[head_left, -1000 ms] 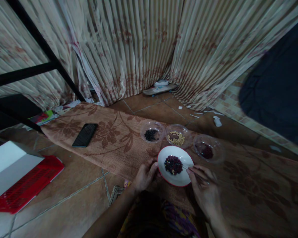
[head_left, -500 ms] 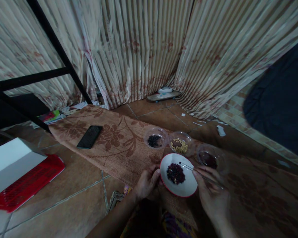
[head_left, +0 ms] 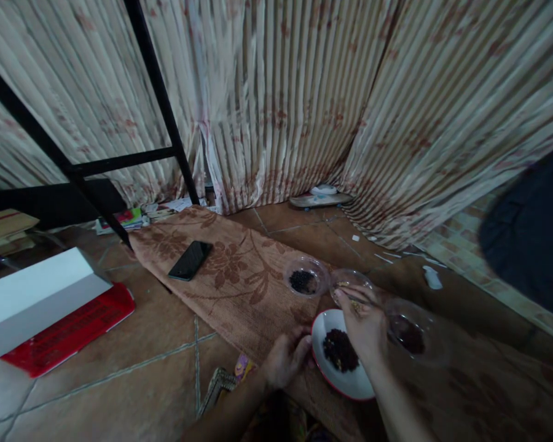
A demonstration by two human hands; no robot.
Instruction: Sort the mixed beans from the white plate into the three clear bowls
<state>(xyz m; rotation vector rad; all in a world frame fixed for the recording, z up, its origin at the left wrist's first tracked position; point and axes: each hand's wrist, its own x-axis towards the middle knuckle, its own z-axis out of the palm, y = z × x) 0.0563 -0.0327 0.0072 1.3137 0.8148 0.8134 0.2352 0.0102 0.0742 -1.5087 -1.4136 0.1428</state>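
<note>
A white plate with a red rim (head_left: 325, 324) lies on a patterned brown mat (head_left: 239, 276) and holds a heap of dark beans (head_left: 340, 350). My left hand (head_left: 286, 357) grips the plate's left edge. My right hand (head_left: 362, 319) reaches over the plate to a clear bowl of pale beans (head_left: 348, 281), fingers pinched; a thin tool seen earlier is not clear in it now. A clear bowl of black beans (head_left: 304, 279) stands to the left of it. A clear bowl of dark red beans (head_left: 408, 334) stands to the right.
A black phone (head_left: 191, 259) lies on the mat's far left. A white box on a red tray (head_left: 41, 307) sits on the tiled floor at left. Black metal frame bars (head_left: 161, 104) and striped curtains (head_left: 304, 92) stand behind. A dark cloth (head_left: 529, 239) hangs at right.
My right hand has moved from the plate's right side forward to the pale bean bowl. The view has shifted, so everything sits lower and further right.
</note>
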